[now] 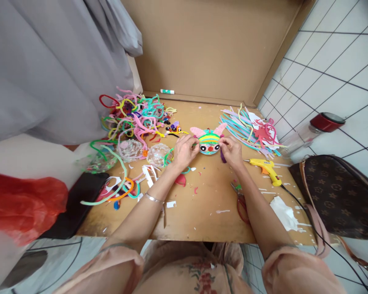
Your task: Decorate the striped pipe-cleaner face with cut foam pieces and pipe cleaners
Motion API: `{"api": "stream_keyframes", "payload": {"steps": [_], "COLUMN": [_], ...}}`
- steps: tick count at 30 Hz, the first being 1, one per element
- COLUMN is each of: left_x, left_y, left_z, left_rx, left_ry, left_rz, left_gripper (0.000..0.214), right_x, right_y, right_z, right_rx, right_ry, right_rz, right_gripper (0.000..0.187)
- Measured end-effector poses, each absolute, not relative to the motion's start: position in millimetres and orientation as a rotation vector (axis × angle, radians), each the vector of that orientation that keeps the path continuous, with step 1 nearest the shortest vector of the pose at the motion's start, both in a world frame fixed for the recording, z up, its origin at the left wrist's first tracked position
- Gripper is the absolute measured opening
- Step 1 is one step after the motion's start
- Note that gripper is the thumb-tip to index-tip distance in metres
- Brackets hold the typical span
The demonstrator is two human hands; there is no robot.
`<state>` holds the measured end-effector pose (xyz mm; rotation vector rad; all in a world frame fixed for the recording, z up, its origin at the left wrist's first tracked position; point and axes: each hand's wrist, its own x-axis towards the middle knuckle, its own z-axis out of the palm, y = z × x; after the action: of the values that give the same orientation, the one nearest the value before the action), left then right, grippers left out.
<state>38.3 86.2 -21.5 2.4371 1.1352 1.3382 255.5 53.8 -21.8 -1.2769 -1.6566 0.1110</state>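
Between my hands is a round craft animal face [209,141] with pink ears, black-and-white eyes, a red nose and bands of coloured pipe cleaner. My left hand [185,152] pinches its left edge with closed fingers. On the opposite edge, my right hand [231,151] grips it near a purple tassel [223,157] hanging below. Red-handled scissors [241,204] lie partly behind my right forearm. To the right of that hand rests a yellow glue gun [266,168] with its cord trailing off the table.
Tangled pipe cleaners [138,114] and clear plastic balls [158,154] cover the left side. Straight pipe cleaners [242,130] lie at back right, near a glass bottle [313,128] and a brown handbag [340,196]. A glue stick [167,91] sits on the back ledge. Paper scraps dot the wooden table [199,220].
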Motion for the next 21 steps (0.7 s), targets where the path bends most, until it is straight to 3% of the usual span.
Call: {"api": "stream_keyframes", "payload": {"steps": [7, 21], "left_x": [39.9, 36.3], "left_y": [85.1, 91.2], "left_z": [-23.8, -25.9], "left_rx": [2.387, 2.279], "left_ry": [1.234, 1.007], "left_rz": [1.300, 1.354], "left_gripper": [0.008, 0.010], "right_x": [256.0, 253.9], "right_y": [54.7, 52.8], "right_z": [-22.2, -20.0], "right_rx": [-1.261, -1.259], "right_ry": [-1.694, -1.728], "right_rz": [0.075, 0.058], "right_gripper": [0.024, 0.024]}}
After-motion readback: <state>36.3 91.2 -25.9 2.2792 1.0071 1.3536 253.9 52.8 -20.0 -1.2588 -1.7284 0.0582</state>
